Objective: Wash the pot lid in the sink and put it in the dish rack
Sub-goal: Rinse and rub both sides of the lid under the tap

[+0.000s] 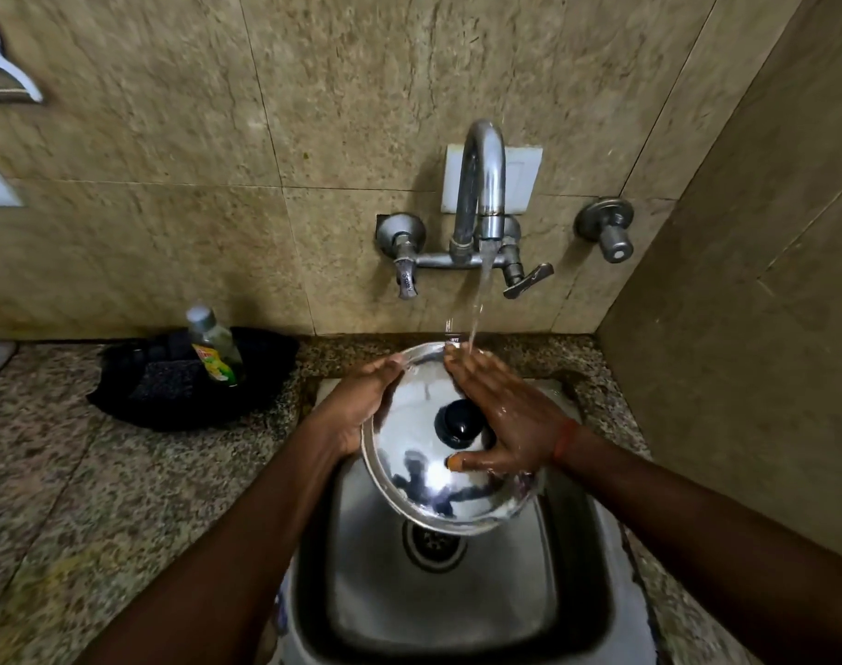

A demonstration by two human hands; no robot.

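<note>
Steel pot lid (pixel 409 487): mid-frame over sink (pixel 457 607), under tap (pixel 481 184) stream.
Left hand (pixel 356 405): grasps its left rim.
Right hand (pixel 505 419): flat, pressed on top.
Progress: rinsing likely underway; racking remains.

Nothing is legible: the yellow label (pixel 211 363) on the bottle (pixel 213 336), far left, is blurred; engraving on the tap handle (pixel 406 282) is too small.

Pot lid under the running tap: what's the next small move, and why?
Probably tilt the round steel pot lid so the water stream runs across it while the right hand rubs toward the near edge. The stream lands at the far rim by the flat right fingertips; the left hand grips the left rim.
</note>
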